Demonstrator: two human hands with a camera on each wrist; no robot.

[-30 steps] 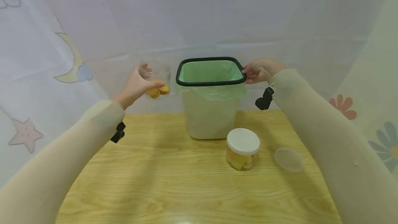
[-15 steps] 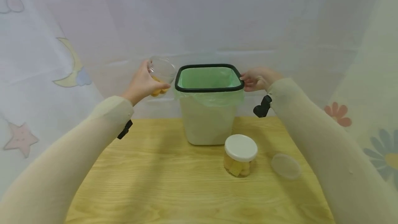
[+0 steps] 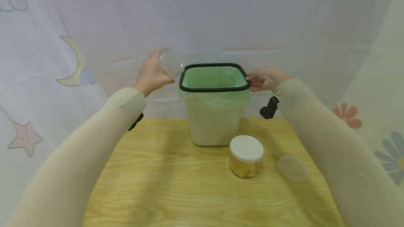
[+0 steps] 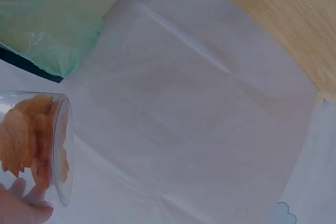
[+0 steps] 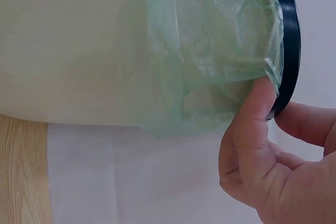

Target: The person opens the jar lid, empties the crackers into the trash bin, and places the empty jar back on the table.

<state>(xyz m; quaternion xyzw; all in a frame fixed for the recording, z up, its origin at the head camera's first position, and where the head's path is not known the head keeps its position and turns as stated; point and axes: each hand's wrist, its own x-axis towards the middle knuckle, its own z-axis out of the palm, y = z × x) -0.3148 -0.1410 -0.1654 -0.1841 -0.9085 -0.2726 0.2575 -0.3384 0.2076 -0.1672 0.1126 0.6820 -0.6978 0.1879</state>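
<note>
My left hand grips a clear plastic jar, tipped with its mouth toward the bin. Inside it, several orange-brown cookies show in the left wrist view. The jar's mouth is right at the left edge of the trash bin, which is pale with a black rim ring and a green bag folded over its top. At the bin's right side, my right hand pinches the rim and the bag, fingers outside and thumb over the ring in the right wrist view.
A second jar of cookies with a white lid stands on the wooden table in front of the bin. To its right lies a loose translucent lid. A white printed cloth hangs behind the table.
My left hand has moved right toward the bin and tilted the jar from upright to its side. My right hand keeps its hold on the rim.
</note>
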